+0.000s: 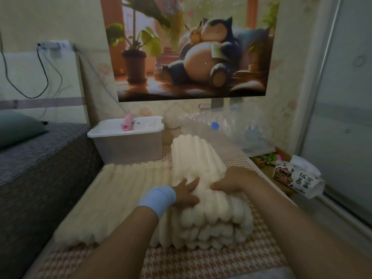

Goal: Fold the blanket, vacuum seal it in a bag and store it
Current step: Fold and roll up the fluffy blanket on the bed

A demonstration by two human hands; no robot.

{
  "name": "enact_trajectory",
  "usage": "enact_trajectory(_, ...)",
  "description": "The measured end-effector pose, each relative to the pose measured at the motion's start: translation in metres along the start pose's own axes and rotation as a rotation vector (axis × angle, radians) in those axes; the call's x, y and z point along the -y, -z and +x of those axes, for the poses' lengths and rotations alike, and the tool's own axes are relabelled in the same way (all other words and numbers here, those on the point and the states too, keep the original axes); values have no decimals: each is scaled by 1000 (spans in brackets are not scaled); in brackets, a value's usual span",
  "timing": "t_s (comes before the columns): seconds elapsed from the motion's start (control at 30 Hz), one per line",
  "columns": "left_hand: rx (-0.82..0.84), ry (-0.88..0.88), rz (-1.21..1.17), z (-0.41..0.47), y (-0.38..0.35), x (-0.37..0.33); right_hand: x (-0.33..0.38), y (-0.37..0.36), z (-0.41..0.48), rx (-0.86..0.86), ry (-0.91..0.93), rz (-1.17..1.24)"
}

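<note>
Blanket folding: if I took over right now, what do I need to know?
Left hand presses flat on the blanket; right hand grips its raised fold.
Blanket is partly folded, one part spread flat to the left.
Vacuum bag lies unfilled behind it, lidded box left of the bag.
Left to do: finish folding, bag it, seal, store.
</note>
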State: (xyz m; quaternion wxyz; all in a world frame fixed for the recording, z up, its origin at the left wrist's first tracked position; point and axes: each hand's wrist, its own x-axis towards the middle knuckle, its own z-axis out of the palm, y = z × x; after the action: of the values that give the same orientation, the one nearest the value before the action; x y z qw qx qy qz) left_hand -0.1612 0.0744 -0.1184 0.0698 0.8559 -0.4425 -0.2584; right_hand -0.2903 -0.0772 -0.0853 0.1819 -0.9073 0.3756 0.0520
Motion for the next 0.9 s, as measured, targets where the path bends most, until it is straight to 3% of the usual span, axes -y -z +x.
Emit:
enact_trajectory(0.1,-13,-30,-66,-2,25,1,19,8,20,-92,83,-122)
enact_trajectory(0.27,-489,4,-236,38,64,10,44,13,52,-61,372,-112)
enact_trajectory(0.4,-283,-3,-240,68,64,5,42,11,89,-9,465,-166)
enact_trajectory(0.5,-167,-58,-310,91,56,0,32,9,110,43,401,-218)
enact_trajectory(0.63,-62,8,-222,119,41,-1,21,-10,133,117,318,-194)
enact_trajectory(0.77,-31,63,-53,119,53,5,27,-22,139,97,346,-159)
enact_trajectory(0.9,-164,27,177,94,72,-3,22,-27,137,81,331,-98)
